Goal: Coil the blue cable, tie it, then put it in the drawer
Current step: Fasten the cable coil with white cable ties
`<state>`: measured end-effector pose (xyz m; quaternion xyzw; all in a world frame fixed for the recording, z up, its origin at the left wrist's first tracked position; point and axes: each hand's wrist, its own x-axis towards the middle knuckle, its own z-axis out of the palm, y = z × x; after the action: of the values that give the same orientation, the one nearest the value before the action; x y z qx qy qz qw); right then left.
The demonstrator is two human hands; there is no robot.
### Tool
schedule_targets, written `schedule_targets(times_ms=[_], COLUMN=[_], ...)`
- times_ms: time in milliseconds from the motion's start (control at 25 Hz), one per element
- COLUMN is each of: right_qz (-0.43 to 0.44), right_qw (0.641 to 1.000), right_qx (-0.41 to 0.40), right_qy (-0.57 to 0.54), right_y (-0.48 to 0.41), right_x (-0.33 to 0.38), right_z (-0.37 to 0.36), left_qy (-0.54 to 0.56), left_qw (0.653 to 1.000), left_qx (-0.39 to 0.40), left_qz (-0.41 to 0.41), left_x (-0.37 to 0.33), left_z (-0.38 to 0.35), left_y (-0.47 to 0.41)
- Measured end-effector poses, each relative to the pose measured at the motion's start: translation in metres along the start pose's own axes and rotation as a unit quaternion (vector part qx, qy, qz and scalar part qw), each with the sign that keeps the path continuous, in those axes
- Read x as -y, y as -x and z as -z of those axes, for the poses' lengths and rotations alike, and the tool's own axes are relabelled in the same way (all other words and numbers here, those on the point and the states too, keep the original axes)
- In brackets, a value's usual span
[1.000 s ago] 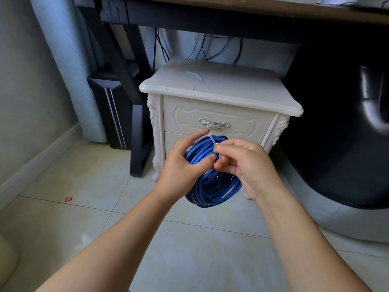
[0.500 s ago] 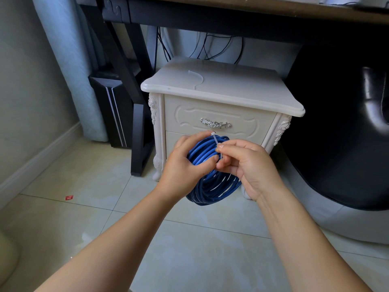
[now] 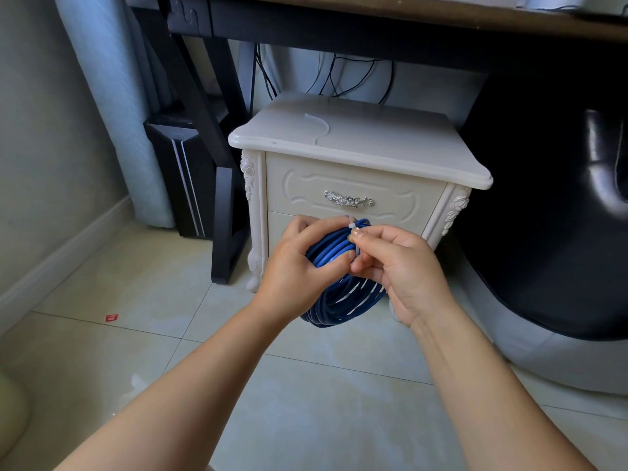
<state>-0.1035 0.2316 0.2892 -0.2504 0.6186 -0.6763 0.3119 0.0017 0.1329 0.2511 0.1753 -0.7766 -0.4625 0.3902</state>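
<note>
**coiled blue cable held up in front of the nightstand, tie pinched at its top**

the blue cable (image 3: 341, 302) is wound into a round bundle of many loops and hangs in the air between both hands, above the tiled floor (image 3: 306, 402) and just in front of the white nightstand (image 3: 356, 147). the left hand (image 3: 295, 266) grips the upper left part of the coil: its fingers (image 3: 312, 227) curl over the top of the strands and the thumb presses on them from the near side. the right hand (image 3: 401, 266) meets it at the top of the coil, where its thumb and forefinger pinch a thin white tie (image 3: 353, 227) that runs across the blue strands; its other fingers are curled in below. i cannot tell whether the tie is fastened.

the lower half of the coil droops free under the hands, well above the tiles. the upper drawer (image 3: 306, 185) of the nightstand is closed, its silver handle (image 3: 348, 199) just above the hands; the front below it is mostly hidden behind the hands and cable.

the nightstand sits under a dark tabletop (image 3: 407, 11), with a black desk leg (image 3: 217, 185) and a black box (image 3: 180, 171) to its left, thin black cords (image 3: 339, 73) hanging behind it and a black chair (image 3: 543, 198) to its right. a pale curtain (image 3: 112, 96) hangs at the left wall, and a small red scrap (image 3: 111, 317) lies on the floor.
</note>
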Motion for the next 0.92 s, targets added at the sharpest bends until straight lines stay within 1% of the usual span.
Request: schedule_targets(times_ms=[120,240,320,400,520,600,680,760,920], right_qz=[0.04,0.081,0.095,0.102,0.122,0.147,0.18,0.197,0.191], right_qw=[0.998,0.991,0.99,0.989,0.983,0.978,0.974,0.975,0.979], right_qx=[-0.027,-0.032,-0.014,0.005,-0.01,-0.026,-0.033,-0.023,0.006], right_qy=[0.043,0.106,0.108,0.111,0.134,0.145,0.133,0.099,0.07], right_y=[0.001,0.0,0.001,0.001,0.0,0.001,0.001,-0.001,-0.002], right_x=[-0.004,-0.005,-0.002,0.002,0.004,0.002,0.0,-0.002,-0.006], right_z=[-0.003,-0.004,-0.003,-0.002,-0.002,-0.002,-0.002,-0.002,-0.003], left_qy=[-0.005,0.009,0.011,0.003,-0.008,-0.003,0.004,0.015,0.052], left_qw=[1.0,1.0,0.999,1.0,1.0,0.999,0.998,0.997,0.993], left_qx=[-0.007,-0.023,-0.029,-0.022,-0.013,-0.013,-0.014,-0.018,-0.024], left_qz=[-0.009,0.015,0.025,0.016,0.012,0.031,0.054,0.072,0.103], left_x=[-0.001,0.0,0.0,0.001,0.001,-0.001,-0.002,-0.003,-0.002], left_z=[0.0,-0.001,-0.001,0.0,0.0,0.0,0.001,0.002,0.002], left_y=[-0.001,-0.001,-0.002,-0.002,-0.002,-0.002,-0.002,-0.004,-0.004])
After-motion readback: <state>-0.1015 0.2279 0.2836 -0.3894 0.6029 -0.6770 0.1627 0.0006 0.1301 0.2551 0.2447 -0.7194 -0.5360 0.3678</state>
